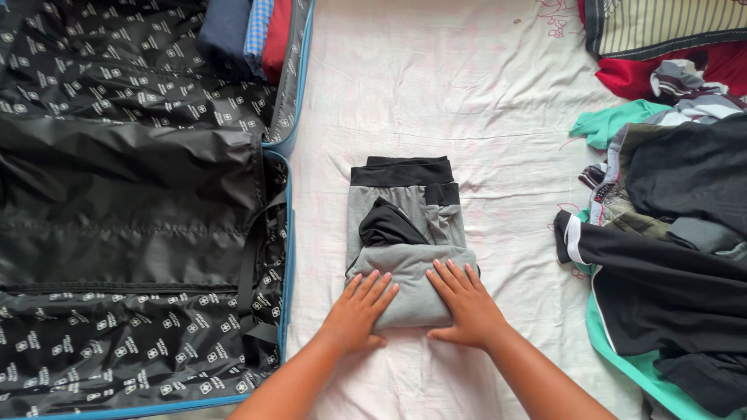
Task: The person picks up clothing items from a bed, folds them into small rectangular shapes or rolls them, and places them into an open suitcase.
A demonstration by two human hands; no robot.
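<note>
— White bedsheet [436, 93] underneath. What are the hands doing?

— Left hand [359, 311] and right hand [467, 307] lie open and flat, gripping nothing, pressing the near fold of the grey garment [408, 233], probably to keep it down.

— Which way does it run?

— Lengthwise away from the person, black waistband farthest, between the open suitcase [140, 233] and the clothes pile [669, 233].

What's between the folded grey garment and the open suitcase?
Head view: only bare white bedsheet between the folded grey garment and the open suitcase.
</note>
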